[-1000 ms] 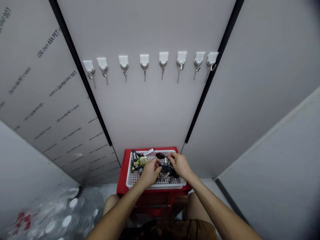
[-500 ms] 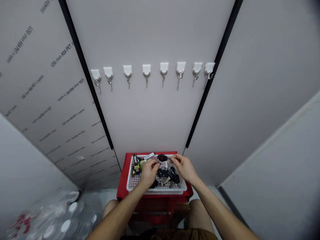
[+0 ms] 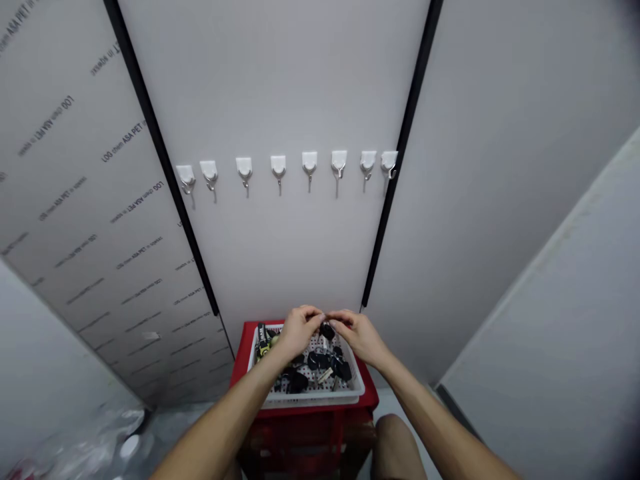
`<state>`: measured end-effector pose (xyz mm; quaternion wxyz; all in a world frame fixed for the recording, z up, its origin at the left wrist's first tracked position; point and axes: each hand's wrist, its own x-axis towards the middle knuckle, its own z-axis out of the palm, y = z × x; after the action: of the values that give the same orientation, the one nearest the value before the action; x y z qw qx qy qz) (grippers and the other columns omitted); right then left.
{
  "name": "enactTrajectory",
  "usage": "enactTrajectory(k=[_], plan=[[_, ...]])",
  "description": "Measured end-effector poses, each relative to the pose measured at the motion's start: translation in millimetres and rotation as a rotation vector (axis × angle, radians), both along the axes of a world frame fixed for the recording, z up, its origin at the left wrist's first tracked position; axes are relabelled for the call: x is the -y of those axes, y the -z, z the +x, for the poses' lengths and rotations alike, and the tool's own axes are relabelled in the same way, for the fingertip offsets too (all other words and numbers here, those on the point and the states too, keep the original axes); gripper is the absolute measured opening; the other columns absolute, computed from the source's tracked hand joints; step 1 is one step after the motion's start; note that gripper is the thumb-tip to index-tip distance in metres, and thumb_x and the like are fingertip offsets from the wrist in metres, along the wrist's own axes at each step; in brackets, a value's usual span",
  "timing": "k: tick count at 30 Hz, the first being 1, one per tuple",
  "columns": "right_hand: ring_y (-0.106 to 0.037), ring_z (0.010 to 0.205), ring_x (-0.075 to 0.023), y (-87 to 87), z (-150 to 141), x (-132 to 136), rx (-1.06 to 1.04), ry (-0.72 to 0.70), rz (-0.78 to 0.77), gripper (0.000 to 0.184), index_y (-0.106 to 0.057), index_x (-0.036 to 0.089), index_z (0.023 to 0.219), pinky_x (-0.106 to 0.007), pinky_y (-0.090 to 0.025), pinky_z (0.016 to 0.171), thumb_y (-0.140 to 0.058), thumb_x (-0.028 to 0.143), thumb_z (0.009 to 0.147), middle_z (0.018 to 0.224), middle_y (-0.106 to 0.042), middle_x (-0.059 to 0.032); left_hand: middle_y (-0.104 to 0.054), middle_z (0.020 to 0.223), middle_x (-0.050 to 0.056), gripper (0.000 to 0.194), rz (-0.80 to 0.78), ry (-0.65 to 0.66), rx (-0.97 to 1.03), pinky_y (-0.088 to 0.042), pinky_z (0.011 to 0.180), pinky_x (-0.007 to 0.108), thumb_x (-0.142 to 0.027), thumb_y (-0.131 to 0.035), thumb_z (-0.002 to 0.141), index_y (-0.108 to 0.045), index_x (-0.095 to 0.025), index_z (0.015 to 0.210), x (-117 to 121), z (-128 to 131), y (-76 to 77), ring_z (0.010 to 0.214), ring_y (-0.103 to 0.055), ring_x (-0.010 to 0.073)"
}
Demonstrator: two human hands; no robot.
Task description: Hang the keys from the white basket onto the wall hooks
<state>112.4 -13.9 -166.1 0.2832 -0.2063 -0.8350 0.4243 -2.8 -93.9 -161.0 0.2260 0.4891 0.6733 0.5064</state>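
Fingertips of left hand and right hand nearly meet, pinched on a small black item; exact grip points too small to resolve. Item located over far part of white basket. Beneath and nearer: black-headed keys, jumbled. Basket rests on red cover. Above, on pale wall: eight white-backed hooks, one row. Lower left: clear bottles.

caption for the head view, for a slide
Two hands meet above a white basket of dark items, below eight wall hooks.
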Motion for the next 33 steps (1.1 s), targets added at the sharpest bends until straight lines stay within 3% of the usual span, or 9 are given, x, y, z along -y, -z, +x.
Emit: enactTrajectory(k=[6,10,13,16,23,28,33], plan=[[-0.046,0.053,-0.0099,-12.9,-2,-5,-0.089,0.021,-0.146,0.018,-0.052,0.014,0.061,-0.022,-0.037,0.054,-0.044,0.031,0.064,0.056,-0.053,0.0005,-0.042,0.042,-0.006,0.016,-0.005,0.067,0.234,-0.031,0.041,0.017,-0.028,-0.050,0.057,-0.051,-0.011,0.057,-15,2,-18.9,0.039,-0.036,0.0044],[-0.042,0.048,-0.0076,-37.4,-2,-15,-0.194,0.060,-0.175,0.017,-0.049,0.014,0.057,-0.021,-0.035,0.049,-0.047,0.031,0.061,0.050,-0.048,0.0032,-0.042,0.042,-0.007,0.013,0.103,0.042,0.311,-0.032,0.040,0.017,-0.024,-0.051,0.057,-0.048,-0.012,0.059,-34,5,-37.4,0.037,-0.037,0.0037],[-0.041,0.045,-0.0065,-67.0,-1,-27,-0.299,0.109,-0.217,0.017,-0.048,0.014,0.054,-0.021,-0.034,0.048,-0.050,0.031,0.058,0.047,-0.047,0.0041,-0.048,0.051,-0.004,0.011,0.250,-0.014,0.196,-0.035,0.044,0.016,-0.018,-0.050,0.058,-0.049,-0.013,0.068,-49,10,-61.3,0.045,-0.042,0.0046],[-0.043,0.045,-0.0058,-98.4,2,-44,-0.428,0.135,-0.247,0.017,-0.048,0.014,0.056,-0.020,-0.036,0.048,-0.052,0.031,0.055,0.050,-0.050,0.0034,-0.055,0.068,0.001,0.018,0.373,-0.012,0.015,-0.040,0.059,0.019,-0.014,-0.047,0.061,-0.051,-0.014,0.078,-60,17,-91.7,0.060,-0.048,0.0068],[-0.044,0.044,-0.0039,-161.6,9,-79,-0.638,0.217,-0.216,0.015,-0.049,0.014,0.057,-0.018,-0.037,0.045,-0.055,0.027,0.054,0.051,-0.051,0.0038,-0.054,0.094,0.004,0.030,0.435,0.053,-0.297,-0.038,0.075,0.026,-0.013,-0.043,0.064,-0.051,-0.016,0.092,-81,36,-153.7,0.082,-0.049,0.0131],[-0.044,0.042,-0.0031,-192.1,8,-89,-0.679,0.285,-0.203,0.008,-0.048,0.013,0.058,-0.015,-0.037,0.040,-0.052,0.020,0.059,0.051,-0.051,0.0033,-0.051,0.100,0.006,0.035,0.455,0.037,-0.382,-0.037,0.079,0.029,-0.011,-0.040,0.064,-0.047,-0.015,0.098,-99,42,-178.8,0.088,-0.047,0.0150],[-0.042,0.037,-0.0024,-204.2,4,-98,-0.693,0.383,-0.236,0.006,-0.047,0.013,0.056,-0.014,-0.035,0.036,-0.048,0.014,0.062,0.047,-0.050,0.0043,-0.052,0.100,0.005,0.037,0.396,0.039,-0.409,-0.037,0.079,0.028,-0.008,-0.040,0.064,-0.046,-0.015,0.099,-110,45,-190.6,0.085,-0.048,0.0140]])
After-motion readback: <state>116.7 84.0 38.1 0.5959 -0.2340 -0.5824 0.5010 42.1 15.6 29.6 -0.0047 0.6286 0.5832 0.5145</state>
